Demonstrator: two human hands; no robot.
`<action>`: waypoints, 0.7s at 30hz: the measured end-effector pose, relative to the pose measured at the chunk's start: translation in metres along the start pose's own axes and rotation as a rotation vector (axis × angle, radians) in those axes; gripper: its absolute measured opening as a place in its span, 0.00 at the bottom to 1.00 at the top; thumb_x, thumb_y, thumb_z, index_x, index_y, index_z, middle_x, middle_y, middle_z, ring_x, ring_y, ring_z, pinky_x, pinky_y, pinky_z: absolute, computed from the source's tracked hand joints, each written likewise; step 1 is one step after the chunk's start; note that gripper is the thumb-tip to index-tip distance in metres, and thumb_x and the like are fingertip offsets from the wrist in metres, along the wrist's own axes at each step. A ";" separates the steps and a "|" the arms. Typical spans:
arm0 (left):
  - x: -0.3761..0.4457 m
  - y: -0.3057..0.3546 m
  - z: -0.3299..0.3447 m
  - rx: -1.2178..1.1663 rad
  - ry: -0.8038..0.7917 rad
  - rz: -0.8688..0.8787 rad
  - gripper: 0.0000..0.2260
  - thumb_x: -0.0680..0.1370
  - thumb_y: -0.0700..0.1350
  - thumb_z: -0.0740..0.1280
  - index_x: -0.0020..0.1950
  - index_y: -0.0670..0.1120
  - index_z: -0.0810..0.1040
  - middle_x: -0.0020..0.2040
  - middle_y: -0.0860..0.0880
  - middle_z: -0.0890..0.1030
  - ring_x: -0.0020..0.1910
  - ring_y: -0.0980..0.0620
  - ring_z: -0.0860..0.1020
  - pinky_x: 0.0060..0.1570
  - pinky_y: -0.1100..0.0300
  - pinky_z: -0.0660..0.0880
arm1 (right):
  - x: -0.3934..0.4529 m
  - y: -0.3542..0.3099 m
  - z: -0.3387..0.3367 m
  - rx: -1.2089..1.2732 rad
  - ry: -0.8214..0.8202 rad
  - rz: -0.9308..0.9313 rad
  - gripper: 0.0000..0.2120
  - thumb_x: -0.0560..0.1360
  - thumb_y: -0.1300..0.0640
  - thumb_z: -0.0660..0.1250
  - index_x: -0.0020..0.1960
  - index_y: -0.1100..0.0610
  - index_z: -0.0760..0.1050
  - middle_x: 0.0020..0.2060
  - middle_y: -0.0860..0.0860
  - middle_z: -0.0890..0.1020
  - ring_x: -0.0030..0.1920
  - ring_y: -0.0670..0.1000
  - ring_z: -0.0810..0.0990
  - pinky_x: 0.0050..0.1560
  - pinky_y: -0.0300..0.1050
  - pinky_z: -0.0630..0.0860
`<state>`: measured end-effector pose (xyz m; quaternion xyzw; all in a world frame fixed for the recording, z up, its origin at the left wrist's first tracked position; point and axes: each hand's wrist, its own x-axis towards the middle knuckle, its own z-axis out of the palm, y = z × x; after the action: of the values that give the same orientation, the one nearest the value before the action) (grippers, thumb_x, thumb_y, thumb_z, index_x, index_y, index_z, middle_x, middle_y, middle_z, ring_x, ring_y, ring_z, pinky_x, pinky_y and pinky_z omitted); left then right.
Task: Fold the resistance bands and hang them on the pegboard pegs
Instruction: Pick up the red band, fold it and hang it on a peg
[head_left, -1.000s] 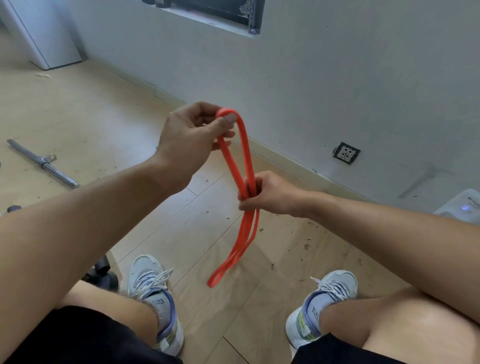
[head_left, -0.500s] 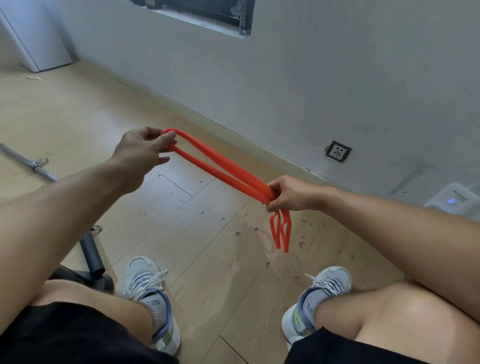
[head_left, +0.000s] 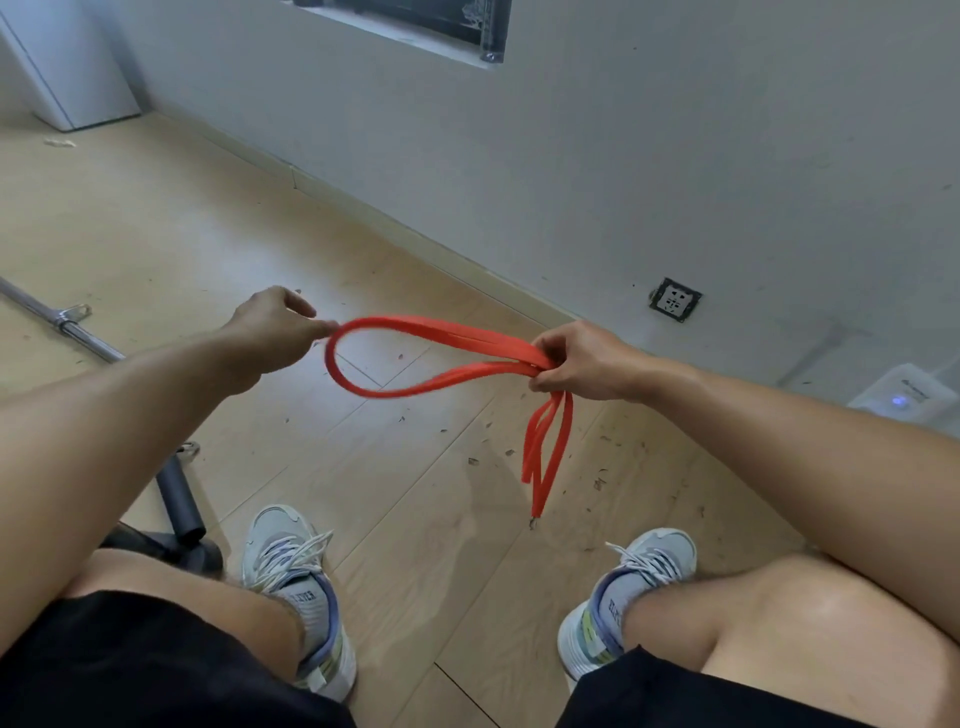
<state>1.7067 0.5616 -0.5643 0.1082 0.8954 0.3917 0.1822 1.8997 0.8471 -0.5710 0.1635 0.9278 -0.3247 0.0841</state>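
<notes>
An orange resistance band (head_left: 441, 382) hangs in the air between my hands, above the wooden floor. My right hand (head_left: 579, 364) grips its bunched strands, and the folded ends dangle below that fist toward the floor. To the left the band bows out into a slack round loop. My left hand (head_left: 275, 332) pinches the far left end of that loop with its fingertips. A dark framed panel (head_left: 415, 21) on the wall shows only its lower edge at the top of the view; no pegs are visible.
I am seated, knees and grey shoes (head_left: 296, 577) below. A steel bar (head_left: 62, 322) and a black padded roller (head_left: 179, 499) lie at left. The wall holds a socket (head_left: 675, 300); a white device with a blue light (head_left: 901, 397) sits at right.
The band went from hanging upright to lying stretched between my hands, and has now slackened into a round loop. My left hand dropped lower; my right hand moved slightly right.
</notes>
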 end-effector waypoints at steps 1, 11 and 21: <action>-0.003 0.002 0.003 0.050 -0.032 0.022 0.20 0.77 0.49 0.74 0.64 0.43 0.75 0.65 0.44 0.78 0.59 0.45 0.76 0.56 0.51 0.74 | -0.001 -0.003 -0.001 -0.005 0.002 -0.010 0.05 0.78 0.57 0.74 0.53 0.54 0.84 0.44 0.52 0.86 0.43 0.49 0.85 0.43 0.39 0.78; -0.046 0.051 0.055 0.282 -0.398 0.392 0.30 0.73 0.54 0.77 0.72 0.52 0.71 0.68 0.53 0.76 0.66 0.53 0.74 0.57 0.60 0.72 | -0.010 -0.029 -0.005 -0.127 -0.050 -0.107 0.13 0.77 0.54 0.75 0.62 0.50 0.84 0.48 0.43 0.86 0.48 0.43 0.85 0.53 0.42 0.84; -0.064 0.065 0.069 0.280 -0.513 0.454 0.07 0.75 0.52 0.75 0.48 0.52 0.81 0.45 0.51 0.85 0.47 0.48 0.82 0.48 0.55 0.79 | -0.021 -0.055 -0.004 0.025 -0.048 -0.194 0.11 0.77 0.58 0.75 0.59 0.53 0.83 0.43 0.49 0.87 0.43 0.49 0.86 0.44 0.41 0.82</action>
<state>1.7966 0.6297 -0.5439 0.4226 0.8187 0.2560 0.2925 1.8990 0.8042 -0.5307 0.0660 0.9329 -0.3465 0.0722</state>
